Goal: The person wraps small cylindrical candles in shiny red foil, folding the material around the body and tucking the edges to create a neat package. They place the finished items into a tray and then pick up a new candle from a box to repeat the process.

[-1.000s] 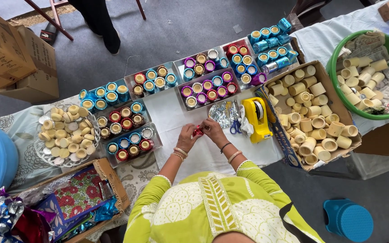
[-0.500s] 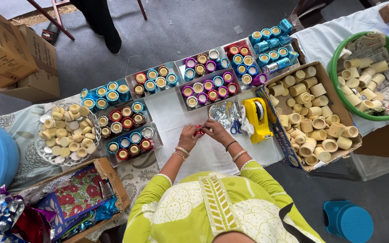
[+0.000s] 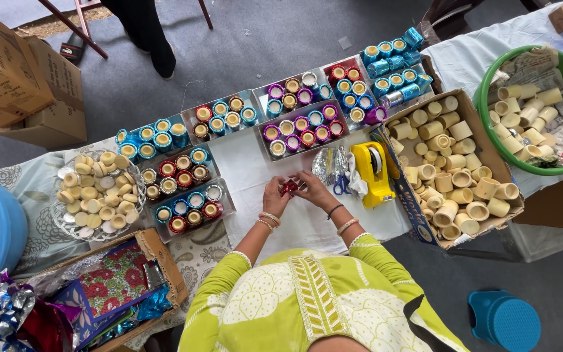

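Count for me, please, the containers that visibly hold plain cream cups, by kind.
Cardboard box: 1
Green tub: 1
Blue tub: 1
Glass dish: 1
Total: 4

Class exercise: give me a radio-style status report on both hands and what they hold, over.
Left hand and right hand together, both in a grip on a small red shiny piece. Held over the white cloth. Yellow tape dispenser and scissors beside the right hand, apart from it.
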